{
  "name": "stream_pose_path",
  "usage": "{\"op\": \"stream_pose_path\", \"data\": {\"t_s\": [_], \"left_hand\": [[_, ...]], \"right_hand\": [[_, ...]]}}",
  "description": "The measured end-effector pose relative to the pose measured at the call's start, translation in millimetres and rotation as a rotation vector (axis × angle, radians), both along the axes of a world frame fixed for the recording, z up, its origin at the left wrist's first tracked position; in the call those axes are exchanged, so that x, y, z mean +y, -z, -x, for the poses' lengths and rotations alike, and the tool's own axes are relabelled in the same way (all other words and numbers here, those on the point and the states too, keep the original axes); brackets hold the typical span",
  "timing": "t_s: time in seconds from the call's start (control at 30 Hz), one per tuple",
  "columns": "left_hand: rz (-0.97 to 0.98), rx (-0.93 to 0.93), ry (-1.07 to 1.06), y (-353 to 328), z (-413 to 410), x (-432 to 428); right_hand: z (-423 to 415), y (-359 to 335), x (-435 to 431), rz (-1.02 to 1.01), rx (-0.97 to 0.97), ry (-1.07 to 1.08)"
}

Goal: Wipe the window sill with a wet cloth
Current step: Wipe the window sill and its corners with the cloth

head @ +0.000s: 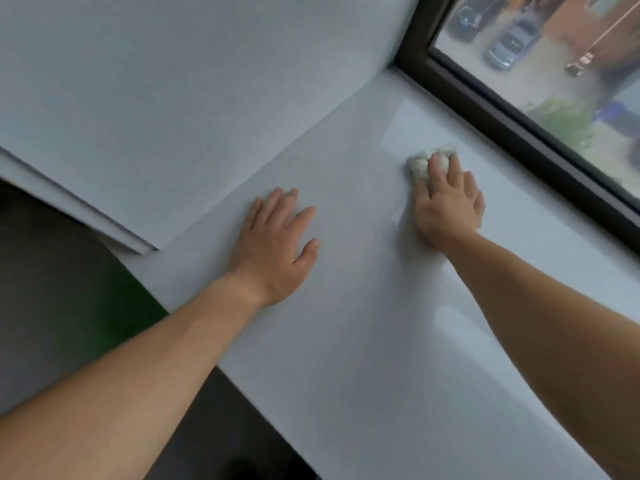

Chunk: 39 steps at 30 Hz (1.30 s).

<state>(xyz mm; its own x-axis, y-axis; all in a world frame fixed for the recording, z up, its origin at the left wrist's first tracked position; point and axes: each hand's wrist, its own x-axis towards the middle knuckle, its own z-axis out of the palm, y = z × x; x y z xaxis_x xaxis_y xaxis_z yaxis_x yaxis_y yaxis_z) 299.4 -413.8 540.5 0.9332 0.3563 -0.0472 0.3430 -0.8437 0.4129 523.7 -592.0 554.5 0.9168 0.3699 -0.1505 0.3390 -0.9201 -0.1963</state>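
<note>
On white window sill [346, 341], wadded cloth [420, 166]

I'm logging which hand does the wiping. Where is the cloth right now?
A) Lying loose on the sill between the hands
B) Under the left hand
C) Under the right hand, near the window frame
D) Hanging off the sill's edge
C: the cloth is bunched under the right hand on the window sill, while the left hand lies flat and bare.
</note>
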Motion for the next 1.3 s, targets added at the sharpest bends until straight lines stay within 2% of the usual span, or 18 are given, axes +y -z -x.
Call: {"op": "stream_pose_path", "data": {"t_s": [0.13, 0.27, 0.43, 0.53, 0.57, 0.67, 0.73, 0.77, 0.83, 0.9, 0.97, 1.03, 1.1, 1.17, 1.23, 1.3], "left_hand": [[-0.082, 0.047, 0.180, 1, -78, 1], [-0.250, 0.095, 0.211, 8, -102, -2], [-0.253, 0.088, 0.215, 9, -105, -5], [-0.264, 0.102, 0.216, 9, -106, -8], [-0.263, 0.099, 0.222, 9, -107, -9], [-0.265, 0.103, 0.224, 8, -106, -7], [-0.281, 0.111, 0.231, 7, -107, -7], [-0.284, 0.113, 0.238, 7, -107, -8], [-0.276, 0.110, 0.247, 6, -108, -9], [-0.272, 0.104, 0.243, 7, -109, -8], [-0.265, 0.093, 0.243, 7, -109, -8], [-0.265, 0.082, 0.242, 7, -109, -7], [-0.262, 0.079, 0.242, 6, -109, -7], [-0.251, 0.078, 0.242, 5, -110, -8], [-0.242, 0.089, 0.250, 6, -111, -9], [-0.248, 0.089, 0.251, 8, -111, -9]], "right_hand": [[-26, 3, 4, -0.009, -0.020, -0.224], [-80, 5, 7, -0.039, -0.060, -0.165], [-96, 5, -66, -0.051, -0.042, 0.182], [-87, 9, -31, -0.082, -0.067, 0.434], [-81, 7, -5, -0.104, -0.049, 0.451], [-54, 12, 35, -0.095, -0.065, 0.103], [-59, 10, 8, -0.086, -0.072, 0.029], [-65, 10, -13, -0.076, -0.085, 0.088], [-73, 9, -47, -0.058, -0.072, 0.339], [-68, 8, -42, -0.072, -0.045, 0.508], [-45, 9, -4, -0.070, -0.085, 0.400], [-16, 10, 23, -0.069, -0.099, 0.116], [-6, 8, 13, -0.059, -0.062, -0.017], [-20, 8, -21, -0.045, -0.086, 0.093], [-36, 6, -52, -0.032, -0.064, 0.312], [-35, 5, -51, -0.037, -0.037, 0.454]]}}
